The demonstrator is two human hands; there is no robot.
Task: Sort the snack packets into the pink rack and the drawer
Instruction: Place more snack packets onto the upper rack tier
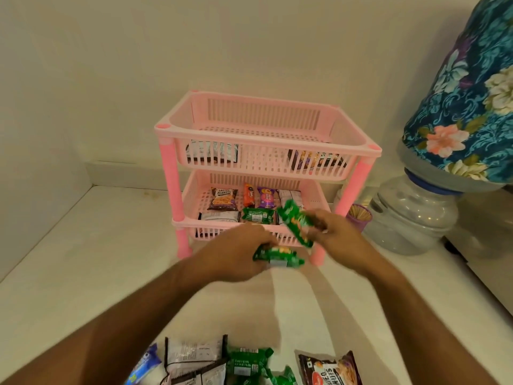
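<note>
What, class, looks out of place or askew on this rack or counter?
Nothing is spilled or damaged. The pink rack stands upright and its packets lie fairly orderly. Only the unsorted packets at the near counter edge overlap in a loose heap.

Warm, dim indoor light; hands (280, 245) motion-blurred, soft shadows on the counter (83, 259), wide-angle bending at edges.

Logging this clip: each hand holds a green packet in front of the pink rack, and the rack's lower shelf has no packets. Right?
Not quite. The head view shows the lower shelf already holding several packets. The left hand and right hand do each hold a green packet in front of the pink rack.
</note>
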